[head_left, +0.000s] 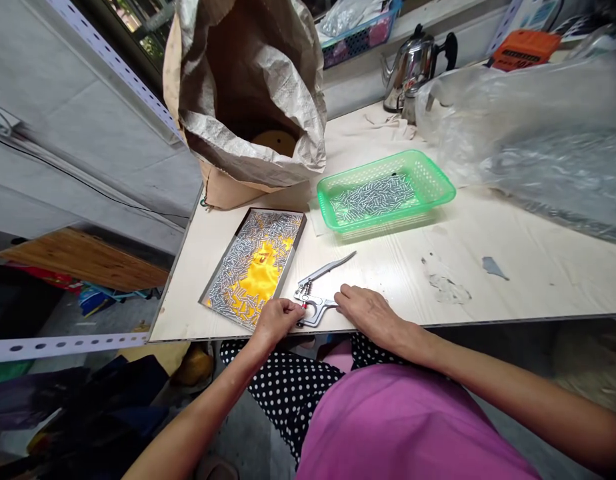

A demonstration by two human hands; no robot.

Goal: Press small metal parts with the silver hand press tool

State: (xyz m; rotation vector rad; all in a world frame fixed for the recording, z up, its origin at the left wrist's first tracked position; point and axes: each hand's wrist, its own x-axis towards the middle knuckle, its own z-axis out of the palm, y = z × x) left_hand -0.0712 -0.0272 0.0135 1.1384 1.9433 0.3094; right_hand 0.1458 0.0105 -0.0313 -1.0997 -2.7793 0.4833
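Snap-press pliers (318, 303) in silver metal lie near the front edge of the table, with a spring between the spread handles and a small red part at the jaw. My right hand (367, 312) is closed around the lower handle, while the upper handle points free toward the back. At the jaw, my left hand (279, 320) has its fingers pinched together; whatever is between them is too small to make out. Just beyond the left hand is a shallow tray (295, 248) with a yellow bottom, holding many small silver metal pins.
Farther back stands a green plastic basket (438, 197) of similar pins. An open woven sack (203, 137) rises at back left. A large clear plastic bag (538, 133) fills the right rear, near a metal kettle (411, 67). A grey scrap (494, 267) lies at right.
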